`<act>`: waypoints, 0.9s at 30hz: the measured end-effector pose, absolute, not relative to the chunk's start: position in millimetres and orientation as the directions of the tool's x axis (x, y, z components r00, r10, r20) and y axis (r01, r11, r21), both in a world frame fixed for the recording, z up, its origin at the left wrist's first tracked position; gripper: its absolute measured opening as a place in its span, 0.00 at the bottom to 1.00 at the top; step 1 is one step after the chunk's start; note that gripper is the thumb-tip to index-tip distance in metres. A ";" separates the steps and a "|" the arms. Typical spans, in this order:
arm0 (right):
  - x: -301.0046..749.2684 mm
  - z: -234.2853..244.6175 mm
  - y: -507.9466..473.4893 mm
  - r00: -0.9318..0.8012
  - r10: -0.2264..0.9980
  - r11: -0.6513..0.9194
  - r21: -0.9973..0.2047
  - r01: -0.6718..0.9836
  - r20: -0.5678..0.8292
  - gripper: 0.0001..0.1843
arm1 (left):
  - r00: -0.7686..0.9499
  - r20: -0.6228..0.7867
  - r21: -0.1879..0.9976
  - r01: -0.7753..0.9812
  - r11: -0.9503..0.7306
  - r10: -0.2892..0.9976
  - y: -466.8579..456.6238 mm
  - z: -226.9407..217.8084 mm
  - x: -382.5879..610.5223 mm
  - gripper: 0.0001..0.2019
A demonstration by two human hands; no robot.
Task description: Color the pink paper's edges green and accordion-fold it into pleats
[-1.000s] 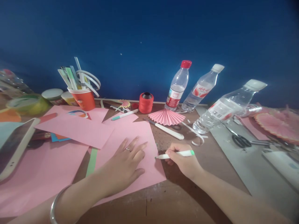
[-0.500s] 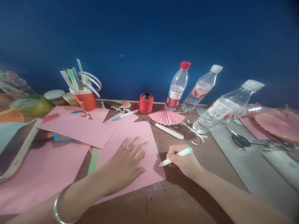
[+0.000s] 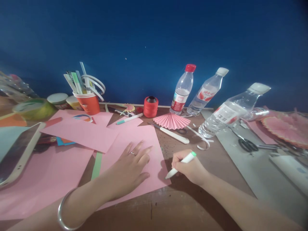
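Note:
My left hand (image 3: pixel 128 168) lies flat with fingers spread on a pink paper sheet (image 3: pixel 141 138) in the middle of the brown table. A ring is on one finger and a silver bangle (image 3: pixel 63 211) is on the wrist. My right hand (image 3: pixel 189 166) is closed round a white pen with a green end (image 3: pixel 181 163). The pen's tip touches the sheet near its lower right corner.
More pink sheets (image 3: pixel 79 131) lie to the left beside a phone (image 3: pixel 16 150). At the back stand an orange cup of paper strips (image 3: pixel 88 101), a red thread spool (image 3: pixel 150 106), a folded pink fan (image 3: pixel 171 121) and three water bottles (image 3: pixel 183 89). Scissors (image 3: pixel 249 144) lie at the right.
My right hand has drawn the pen down along the sheet's right edge toward its lower corner, tilting the pen more upright. My left hand has stayed put.

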State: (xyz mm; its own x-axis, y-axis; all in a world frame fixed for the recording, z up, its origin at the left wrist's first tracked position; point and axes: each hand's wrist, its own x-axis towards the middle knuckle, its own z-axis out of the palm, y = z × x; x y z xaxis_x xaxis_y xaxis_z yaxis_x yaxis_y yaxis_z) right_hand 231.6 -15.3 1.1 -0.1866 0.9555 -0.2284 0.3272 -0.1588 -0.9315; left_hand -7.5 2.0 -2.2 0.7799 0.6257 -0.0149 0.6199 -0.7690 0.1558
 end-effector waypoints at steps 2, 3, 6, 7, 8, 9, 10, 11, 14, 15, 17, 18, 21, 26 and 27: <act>232.0 0.7 -15.9 -0.203 0.953 -0.151 -0.932 0.328 -0.226 0.09 | 0.781 -0.004 0.158 0.617 -0.771 0.624 2.3 -2.6 -7.7 0.12; 232.3 0.6 -16.4 -0.210 0.951 -0.148 -0.932 0.330 -0.226 0.09 | 0.782 -0.001 0.159 0.616 -0.772 0.624 2.5 -2.9 -7.8 0.12; 233.3 0.2 -17.8 -0.231 0.945 -0.150 -0.932 0.331 -0.234 0.09 | 0.784 -0.001 0.150 0.614 -0.775 0.621 2.8 -3.6 -7.9 0.13; 233.7 -0.1 -17.8 -0.245 0.940 -0.150 -0.933 0.328 -0.237 0.09 | 0.784 -0.005 0.146 0.614 -0.775 0.620 2.7 -3.7 -7.9 0.13; 234.1 -0.5 -17.3 -0.264 0.934 -0.154 -0.938 0.311 -0.241 0.09 | 0.783 -0.010 0.143 0.616 -0.774 0.622 2.5 -3.9 -8.0 0.13; 234.6 -1.1 -16.4 -0.277 0.930 -0.166 -0.950 0.265 -0.240 0.08 | 0.782 -0.016 0.142 0.618 -0.773 0.623 2.3 -3.9 -8.0 0.13; 235.2 -1.9 -14.9 -0.278 0.932 -0.183 -0.965 0.187 -0.231 0.08 | 0.781 -0.021 0.143 0.620 -0.771 0.624 2.0 -3.8 -8.0 0.13; 235.6 -2.9 -13.1 -0.258 0.942 -0.199 -0.976 0.086 -0.215 0.08 | 0.780 -0.025 0.146 0.622 -0.769 0.626 1.8 -3.5 -8.0 0.13; 236.5 -7.4 -6.8 -0.112 0.980 -0.179 -0.970 -0.167 -0.162 0.10 | 0.777 -0.024 0.166 0.623 -0.764 0.628 1.5 -2.4 -8.2 0.13; 236.5 -9.4 -5.1 -0.072 0.987 -0.155 -0.969 -0.190 -0.144 0.10 | 0.776 -0.019 0.175 0.624 -0.762 0.631 1.7 -2.0 -8.2 0.13; 236.6 -13.7 -2.7 -0.029 0.993 -0.115 -0.974 -0.194 -0.112 0.11 | 0.774 0.000 0.189 0.622 -0.760 0.633 2.3 -1.7 -8.4 0.14; 236.7 -15.9 -2.0 -0.017 0.995 -0.099 -0.976 -0.196 -0.097 0.11 | 0.774 0.010 0.193 0.620 -0.761 0.633 2.6 -1.7 -8.5 0.14; 237.6 -21.3 -0.7 0.016 0.998 -0.049 -0.980 -0.192 -0.053 0.12 | 0.778 0.019 0.175 0.615 -0.769 0.627 1.9 -1.0 -8.6 0.14; 240.8 -20.3 2.5 0.047 0.997 0.069 -0.997 -0.039 0.067 0.15 | 0.827 -0.008 0.167 0.555 -0.815 0.562 -13.0 9.2 -6.2 0.20; 241.6 -19.0 3.8 0.036 0.995 0.092 -0.996 0.014 0.093 0.16 | 0.844 -0.016 0.179 0.531 -0.829 0.537 -17.0 12.2 -5.0 0.21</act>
State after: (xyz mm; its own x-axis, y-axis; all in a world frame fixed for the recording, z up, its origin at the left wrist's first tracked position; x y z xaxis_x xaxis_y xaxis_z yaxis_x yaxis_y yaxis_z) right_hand 241.6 3.8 -19.0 0.0364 0.9950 0.0929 0.0137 0.0924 -0.9956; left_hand -5.0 -17.0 12.2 0.8436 0.5367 -0.0162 0.5305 -0.8286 0.1786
